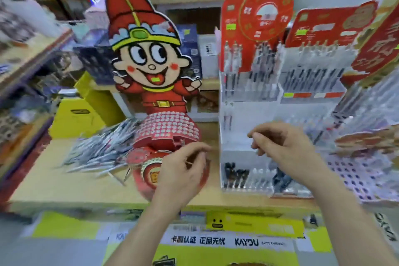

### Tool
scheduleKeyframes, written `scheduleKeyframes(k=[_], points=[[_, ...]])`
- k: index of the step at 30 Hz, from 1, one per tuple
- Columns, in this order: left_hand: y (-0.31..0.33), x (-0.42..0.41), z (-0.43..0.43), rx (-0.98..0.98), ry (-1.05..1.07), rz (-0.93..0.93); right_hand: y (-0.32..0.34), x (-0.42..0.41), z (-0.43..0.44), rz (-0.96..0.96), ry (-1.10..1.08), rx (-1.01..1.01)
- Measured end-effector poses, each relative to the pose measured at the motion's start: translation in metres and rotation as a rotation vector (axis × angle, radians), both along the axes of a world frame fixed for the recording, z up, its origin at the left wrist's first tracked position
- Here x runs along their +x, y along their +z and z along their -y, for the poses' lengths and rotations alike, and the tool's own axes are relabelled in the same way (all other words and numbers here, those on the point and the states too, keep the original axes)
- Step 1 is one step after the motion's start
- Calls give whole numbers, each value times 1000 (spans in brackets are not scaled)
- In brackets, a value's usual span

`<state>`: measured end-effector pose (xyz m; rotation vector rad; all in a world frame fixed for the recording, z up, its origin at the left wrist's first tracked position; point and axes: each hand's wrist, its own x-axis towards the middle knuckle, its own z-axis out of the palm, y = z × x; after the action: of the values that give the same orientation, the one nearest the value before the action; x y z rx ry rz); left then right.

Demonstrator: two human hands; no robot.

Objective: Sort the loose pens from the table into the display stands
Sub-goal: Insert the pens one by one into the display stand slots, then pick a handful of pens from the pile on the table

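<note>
bright even indoor light, soft shadows; heavy motion blur, blocky smearing, wide-angle bending at edges.

Stationery shop — stocked pen displays

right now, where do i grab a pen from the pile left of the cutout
Probably the barrel of one poking out at the near edge of the loose pile, pinched from above by the left hand: they lie flat and overlapped, so only those ends look free.
</note>
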<state>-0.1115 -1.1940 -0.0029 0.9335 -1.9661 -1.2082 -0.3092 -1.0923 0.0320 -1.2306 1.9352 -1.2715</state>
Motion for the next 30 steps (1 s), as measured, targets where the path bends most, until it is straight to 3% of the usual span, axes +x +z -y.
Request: scheduleKeyframes(k=[3, 12, 16, 21, 24, 28, 30], points=[[-10, 65, 29, -51, 112, 111, -12, 56, 43, -44, 95, 49], [-72, 189, 100, 80, 401, 393, -56, 186, 147, -56, 397, 221], [-103, 217, 128, 65, 366, 608, -88, 231, 199, 62, 498, 306], [-138, 246, 159, -13, 231, 848, -145, 283, 247, 250, 422, 526], [-152, 262, 187, -58, 161, 888, -173, 303, 263, 50, 392, 621], [-168, 277, 246, -189, 46, 1007, -194, 324, 277, -362, 368, 693], [-179, 280, 273, -253, -27, 1039, -205, 336, 283, -436, 310, 740]])
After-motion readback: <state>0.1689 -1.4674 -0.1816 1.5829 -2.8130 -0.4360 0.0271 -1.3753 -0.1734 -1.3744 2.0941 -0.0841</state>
